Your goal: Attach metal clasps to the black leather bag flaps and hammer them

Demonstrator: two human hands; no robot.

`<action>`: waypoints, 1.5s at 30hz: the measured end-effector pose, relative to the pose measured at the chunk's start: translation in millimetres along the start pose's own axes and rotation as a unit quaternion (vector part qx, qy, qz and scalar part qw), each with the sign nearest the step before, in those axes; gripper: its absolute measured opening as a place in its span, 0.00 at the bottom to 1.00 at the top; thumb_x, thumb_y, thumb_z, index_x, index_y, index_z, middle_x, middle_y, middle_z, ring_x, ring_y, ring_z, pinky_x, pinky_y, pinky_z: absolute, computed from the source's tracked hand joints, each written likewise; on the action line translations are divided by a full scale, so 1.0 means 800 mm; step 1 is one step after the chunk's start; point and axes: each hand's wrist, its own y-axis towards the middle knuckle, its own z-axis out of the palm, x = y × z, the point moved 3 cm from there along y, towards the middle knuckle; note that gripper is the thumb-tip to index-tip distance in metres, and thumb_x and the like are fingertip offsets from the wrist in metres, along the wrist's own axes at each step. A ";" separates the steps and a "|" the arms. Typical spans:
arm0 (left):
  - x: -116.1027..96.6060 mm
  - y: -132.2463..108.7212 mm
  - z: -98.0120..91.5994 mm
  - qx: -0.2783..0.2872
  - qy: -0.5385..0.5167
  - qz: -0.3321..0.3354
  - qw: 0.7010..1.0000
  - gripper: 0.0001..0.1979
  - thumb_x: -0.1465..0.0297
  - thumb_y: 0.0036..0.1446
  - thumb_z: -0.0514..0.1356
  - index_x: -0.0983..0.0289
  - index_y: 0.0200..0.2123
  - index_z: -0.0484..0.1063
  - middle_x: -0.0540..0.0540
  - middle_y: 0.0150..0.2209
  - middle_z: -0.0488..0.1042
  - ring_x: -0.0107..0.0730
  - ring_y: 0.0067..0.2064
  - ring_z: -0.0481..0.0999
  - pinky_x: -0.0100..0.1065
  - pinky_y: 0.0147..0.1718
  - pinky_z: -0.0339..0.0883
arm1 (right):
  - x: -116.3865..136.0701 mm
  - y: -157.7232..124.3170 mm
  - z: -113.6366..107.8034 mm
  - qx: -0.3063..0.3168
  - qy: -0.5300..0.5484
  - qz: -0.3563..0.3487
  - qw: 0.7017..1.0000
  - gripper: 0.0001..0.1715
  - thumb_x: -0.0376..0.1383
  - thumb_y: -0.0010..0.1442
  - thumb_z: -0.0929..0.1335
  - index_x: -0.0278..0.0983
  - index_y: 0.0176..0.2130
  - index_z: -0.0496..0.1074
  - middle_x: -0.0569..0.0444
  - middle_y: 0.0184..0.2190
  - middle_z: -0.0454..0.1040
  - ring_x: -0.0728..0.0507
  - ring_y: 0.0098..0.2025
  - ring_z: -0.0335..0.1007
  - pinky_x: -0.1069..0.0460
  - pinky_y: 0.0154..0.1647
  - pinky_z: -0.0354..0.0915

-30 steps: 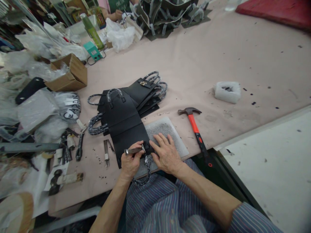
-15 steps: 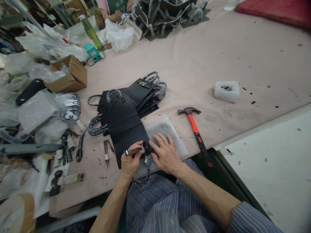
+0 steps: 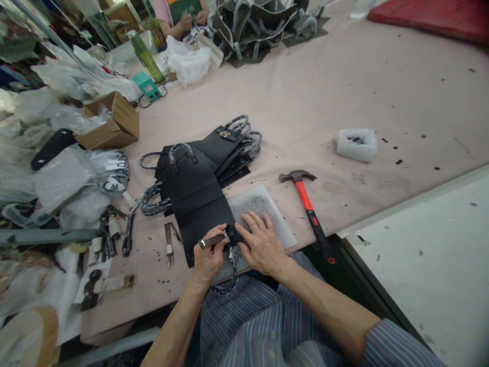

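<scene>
At the table's near edge, my left hand (image 3: 208,257) grips a metal punch (image 3: 211,240) while my right hand (image 3: 263,245) lies flat, fingers spread, on the black leather bag panel (image 3: 202,224).

Matt black leather panel (image 3: 198,204), shiny metal punch (image 3: 211,240) (cylindrical), rough grey pad (image 3: 267,214)

Only the view shifted slightly; a co-worker's hands (image 3: 191,19) moved

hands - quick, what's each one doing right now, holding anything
Left hand: closed around a small metal tool, its tip at the black bag piece.
Right hand: open, fingers spread flat, pressing on the bag piece and grey pad.
</scene>
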 end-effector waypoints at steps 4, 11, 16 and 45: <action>-0.003 0.005 0.004 0.013 0.007 0.018 1.000 0.03 0.70 0.61 0.62 0.61 0.39 0.74 0.57 0.46 0.82 0.41 0.50 0.82 0.45 0.53 0.76 | 0.000 -0.001 0.000 0.002 -0.005 -0.001 1.000 0.29 0.39 0.65 0.67 0.38 0.63 0.67 0.41 0.68 0.60 0.31 0.71 0.49 0.31 0.71 0.41; 0.000 0.006 0.005 0.027 -0.007 0.018 0.999 0.03 0.70 0.61 0.61 0.61 0.39 0.74 0.57 0.47 0.82 0.40 0.50 0.82 0.46 0.54 0.75 | 0.000 -0.001 0.001 -0.002 -0.008 0.000 1.000 0.29 0.40 0.65 0.67 0.38 0.64 0.67 0.41 0.68 0.61 0.31 0.71 0.49 0.31 0.71 0.40; -0.001 0.008 0.003 0.036 -0.019 0.023 0.999 0.02 0.70 0.62 0.61 0.61 0.39 0.74 0.57 0.47 0.81 0.40 0.50 0.81 0.45 0.55 0.75 | 0.001 -0.001 0.001 -0.004 -0.006 0.000 1.000 0.29 0.39 0.65 0.67 0.38 0.63 0.68 0.41 0.68 0.61 0.31 0.71 0.50 0.32 0.71 0.40; -0.009 0.008 0.019 0.014 0.032 0.034 0.999 0.07 0.74 0.61 0.59 0.62 0.42 0.73 0.57 0.45 0.81 0.37 0.49 0.81 0.39 0.52 0.76 | 0.002 -0.001 0.000 -0.014 0.022 -0.003 1.000 0.28 0.39 0.64 0.67 0.38 0.63 0.68 0.41 0.67 0.63 0.30 0.70 0.51 0.31 0.70 0.42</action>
